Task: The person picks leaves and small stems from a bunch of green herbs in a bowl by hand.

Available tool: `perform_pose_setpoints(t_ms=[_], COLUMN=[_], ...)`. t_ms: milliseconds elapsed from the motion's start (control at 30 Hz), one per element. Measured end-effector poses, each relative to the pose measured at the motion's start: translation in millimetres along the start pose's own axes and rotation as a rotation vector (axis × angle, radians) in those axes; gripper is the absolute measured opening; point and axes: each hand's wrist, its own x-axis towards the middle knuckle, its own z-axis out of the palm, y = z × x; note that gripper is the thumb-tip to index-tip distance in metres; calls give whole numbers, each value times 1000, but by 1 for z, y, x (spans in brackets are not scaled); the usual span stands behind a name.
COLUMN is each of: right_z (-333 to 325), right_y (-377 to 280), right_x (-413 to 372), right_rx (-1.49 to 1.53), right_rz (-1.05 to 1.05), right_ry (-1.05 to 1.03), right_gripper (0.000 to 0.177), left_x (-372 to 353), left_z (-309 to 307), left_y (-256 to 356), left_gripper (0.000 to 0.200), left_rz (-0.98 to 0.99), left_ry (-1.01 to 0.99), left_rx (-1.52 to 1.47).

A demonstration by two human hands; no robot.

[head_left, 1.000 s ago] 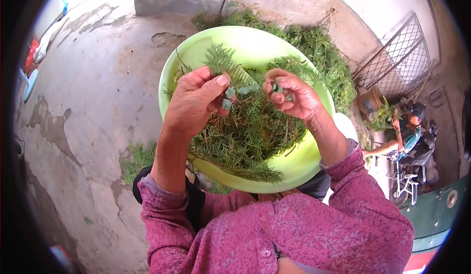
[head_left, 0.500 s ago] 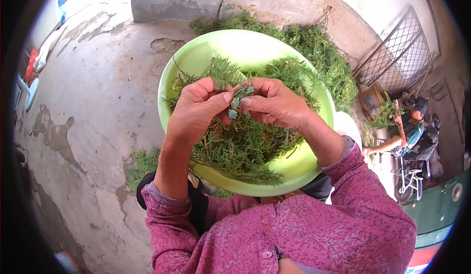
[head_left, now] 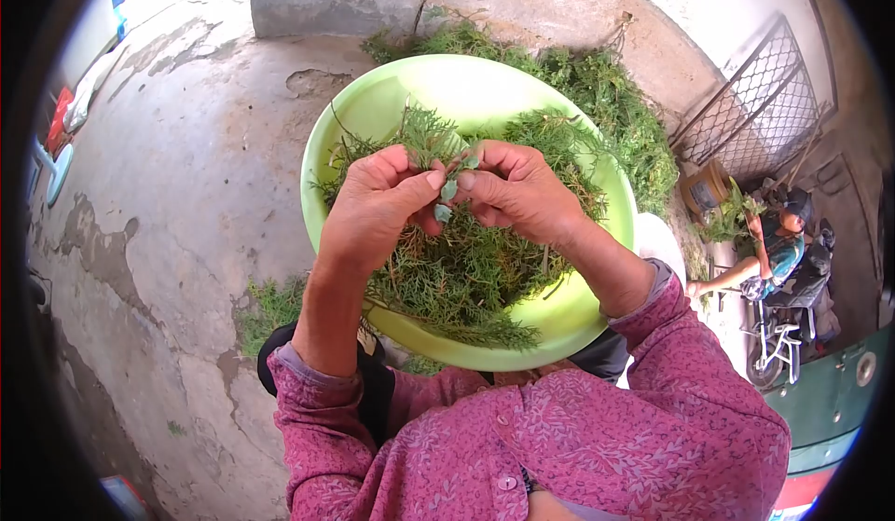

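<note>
A sprig of feathery evergreen with pale blue-green cones (head_left: 449, 190) is between my two hands, above a large lime-green basin (head_left: 322, 162). My left hand (head_left: 380, 199) is closed in a pinch on the sprig, its thumb tip at the cones. From the other side my right hand (head_left: 520, 193) pinches the same sprig between thumb and forefinger, partly covering it. Below both hands, cut evergreen sprigs (head_left: 447, 274) fill the lower part of the basin. One leafy tip (head_left: 427, 130) sticks up just beyond my left fingers.
Cut evergreen branches (head_left: 625, 111) lie heaped behind the basin along a concrete step (head_left: 559, 8). At the right, another person (head_left: 783, 241) sits holding greenery near a brown bucket (head_left: 706, 190). A metal mesh gate (head_left: 755, 102) leans at the wall. Small greenery (head_left: 272, 316) lies on the concrete floor.
My right fingers have shifted slightly on the sprig, and fewer cones show between my hands. The other person's greenery has moved a little. The basin stays in place.
</note>
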Motion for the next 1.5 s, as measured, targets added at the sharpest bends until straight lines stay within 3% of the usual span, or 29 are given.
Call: perform_pose_setpoints(t_ms=[300, 400, 467, 700, 800, 867, 900, 1000, 1067, 1100, 1233, 1500], right_z=[-5, -5, -3, -5, -3, 0, -4, -21, -41, -44, -30, -1], right_y=[-5, -10, -16, -22, -19, -9, -1, 6, -10, -9, 2, -8], right_x=[-1, -3, -4, -1, 3, 10, 16, 30, 23, 20, 12, 18], right_rx=[119, 19, -153, -57, -169, -617, -616, -582, 170, 340, 473, 358], right_rz=[-54, -91, -114, -13, -31, -331, -331, -405, 84, 86, 167, 141], right_ry=[-41, -61, 45, 27, 46, 195, 196, 319, 113, -45, -206, -162], right_gripper=[18, 14, 10, 9, 7, 6, 6, 4, 11, 19, 31, 23], left_x=[0, 0, -1, -2, -2, -2, -4, -7, -8, -9, -4, -3], left_z=[1, -1, -1, -2, -1, 3, 3, 4, 2, 0, -4, -6], left_y=[4, 4, 6, 5, 7, 7, 9, 12, 13, 12, 7, 4], left_gripper=[9, 10, 11, 13, 14, 15, 15, 17, 17, 17, 16, 15], left_rz=[-53, -52, -123, -139, -159, -143, -144, -132, -109, -112, -130, -124], left_ry=[37, 11, -48, -51, -32, 43, 42, 78, 77, 82, 95, 70], left_rx=[-35, 8, 128, 59, 37, 110, 111, 82, 74, 72, -57, -82])
